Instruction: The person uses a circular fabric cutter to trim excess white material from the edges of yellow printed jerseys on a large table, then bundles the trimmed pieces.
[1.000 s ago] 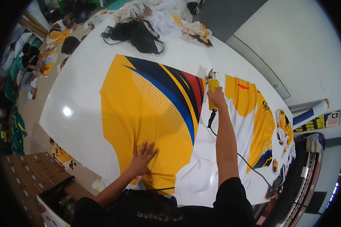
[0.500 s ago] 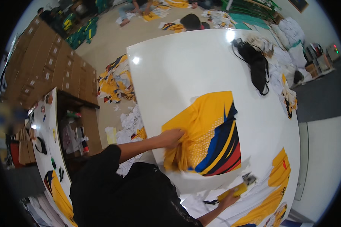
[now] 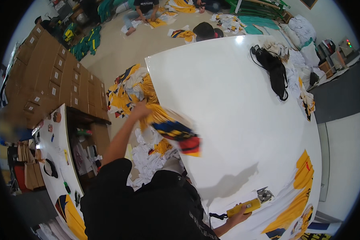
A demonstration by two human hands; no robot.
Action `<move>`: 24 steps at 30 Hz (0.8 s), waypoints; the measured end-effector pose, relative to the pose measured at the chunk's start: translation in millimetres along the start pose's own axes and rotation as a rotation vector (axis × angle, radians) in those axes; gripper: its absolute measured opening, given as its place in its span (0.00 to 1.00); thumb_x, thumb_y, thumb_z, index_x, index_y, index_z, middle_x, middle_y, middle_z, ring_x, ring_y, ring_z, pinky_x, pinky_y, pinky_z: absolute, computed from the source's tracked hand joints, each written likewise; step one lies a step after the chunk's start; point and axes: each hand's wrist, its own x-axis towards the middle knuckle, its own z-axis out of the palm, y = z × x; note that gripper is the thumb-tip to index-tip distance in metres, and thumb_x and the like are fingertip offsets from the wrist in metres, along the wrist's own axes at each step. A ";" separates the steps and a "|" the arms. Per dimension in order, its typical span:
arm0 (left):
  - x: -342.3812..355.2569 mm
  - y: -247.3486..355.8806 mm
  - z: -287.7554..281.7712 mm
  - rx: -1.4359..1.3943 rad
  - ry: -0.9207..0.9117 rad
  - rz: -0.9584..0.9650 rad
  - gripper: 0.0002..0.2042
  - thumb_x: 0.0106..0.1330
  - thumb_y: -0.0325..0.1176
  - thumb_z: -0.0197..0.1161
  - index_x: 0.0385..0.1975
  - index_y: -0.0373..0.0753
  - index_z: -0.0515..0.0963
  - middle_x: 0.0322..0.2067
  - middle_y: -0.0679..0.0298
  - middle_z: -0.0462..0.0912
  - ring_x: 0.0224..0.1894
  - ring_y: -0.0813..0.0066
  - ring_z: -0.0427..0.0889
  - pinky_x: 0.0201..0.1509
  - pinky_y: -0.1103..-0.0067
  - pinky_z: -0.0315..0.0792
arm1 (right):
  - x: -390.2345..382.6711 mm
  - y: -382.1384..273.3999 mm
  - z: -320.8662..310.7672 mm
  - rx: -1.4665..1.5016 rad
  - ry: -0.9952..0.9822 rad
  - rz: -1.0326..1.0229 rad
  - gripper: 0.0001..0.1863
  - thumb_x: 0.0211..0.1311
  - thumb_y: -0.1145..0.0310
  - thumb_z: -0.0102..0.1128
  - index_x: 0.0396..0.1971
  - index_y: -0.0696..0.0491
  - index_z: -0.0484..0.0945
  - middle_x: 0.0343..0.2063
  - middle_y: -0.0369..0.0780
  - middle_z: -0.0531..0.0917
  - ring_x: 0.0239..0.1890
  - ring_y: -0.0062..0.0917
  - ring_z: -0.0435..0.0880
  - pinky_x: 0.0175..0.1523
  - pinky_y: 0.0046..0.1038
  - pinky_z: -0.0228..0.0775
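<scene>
Your left hand has its fingers closed on one end of the cloth, a yellow piece with dark blue and red bands, which trails out to the right, blurred, across the left edge of the white counter. Your right hand, low in view, is wrapped around the yellow body of the cutter, its metal head pointing right and its black cord leaving the left end; whether the cutter touches the counter, you cannot tell from here. Just right of it lies a yellow and white fabric along the counter's right side. A black bag lies near the far right corner. On the floor, left of the counter, is a heap of yellow and patterned pieces, with white scraps nearer you and stacked boxes beyond the heap to the left.
</scene>
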 end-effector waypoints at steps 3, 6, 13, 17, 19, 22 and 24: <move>112.9 -60.3 -48.6 -0.217 0.191 -0.191 0.40 0.60 0.51 0.70 0.66 0.27 0.69 0.64 0.34 0.75 0.68 0.40 0.74 0.70 0.59 0.71 | -15.6 -12.2 3.0 -0.026 0.031 0.006 0.36 0.72 0.65 0.61 0.71 0.64 0.57 0.52 0.54 0.78 0.49 0.39 0.85 0.57 0.40 0.83; 201.9 -111.7 -108.6 -0.200 0.435 -0.353 0.43 0.63 0.57 0.69 0.70 0.30 0.66 0.66 0.37 0.74 0.68 0.43 0.75 0.69 0.57 0.72 | -23.1 -13.8 25.5 0.111 0.058 0.031 0.32 0.71 0.65 0.64 0.68 0.59 0.61 0.45 0.48 0.81 0.41 0.33 0.85 0.45 0.33 0.82; 168.6 131.8 4.3 -0.148 0.757 0.408 0.33 0.71 0.47 0.68 0.69 0.32 0.70 0.70 0.39 0.67 0.76 0.41 0.60 0.77 0.55 0.61 | 1.5 20.3 -6.4 0.174 0.285 -0.013 0.21 0.69 0.70 0.66 0.58 0.57 0.70 0.42 0.40 0.80 0.38 0.22 0.82 0.41 0.27 0.77; 22.7 293.6 185.8 -0.095 0.507 0.972 0.29 0.70 0.43 0.68 0.65 0.31 0.72 0.67 0.41 0.72 0.76 0.43 0.62 0.78 0.54 0.58 | -2.6 8.5 -46.6 0.448 0.386 0.037 0.19 0.69 0.72 0.63 0.54 0.61 0.68 0.37 0.45 0.83 0.34 0.31 0.88 0.40 0.35 0.87; -90.1 359.3 263.0 -0.030 0.231 1.176 0.31 0.69 0.46 0.66 0.67 0.34 0.72 0.73 0.43 0.64 0.79 0.44 0.54 0.78 0.40 0.45 | -7.4 13.9 -71.7 0.504 0.456 0.041 0.18 0.68 0.72 0.64 0.52 0.60 0.68 0.36 0.45 0.83 0.32 0.29 0.87 0.39 0.33 0.85; -311.0 429.0 324.1 0.155 -0.180 1.429 0.39 0.67 0.53 0.65 0.73 0.34 0.68 0.79 0.45 0.52 0.83 0.40 0.41 0.75 0.29 0.27 | -12.1 39.1 -138.5 0.469 0.598 0.095 0.18 0.68 0.71 0.64 0.51 0.59 0.68 0.36 0.45 0.83 0.32 0.28 0.87 0.39 0.31 0.84; -407.5 449.2 367.9 0.194 -0.325 1.600 0.38 0.67 0.51 0.65 0.72 0.31 0.67 0.79 0.42 0.50 0.82 0.37 0.40 0.76 0.32 0.30 | -0.7 56.8 -188.5 0.441 0.644 0.115 0.20 0.67 0.71 0.65 0.53 0.60 0.68 0.37 0.45 0.83 0.33 0.28 0.87 0.40 0.32 0.84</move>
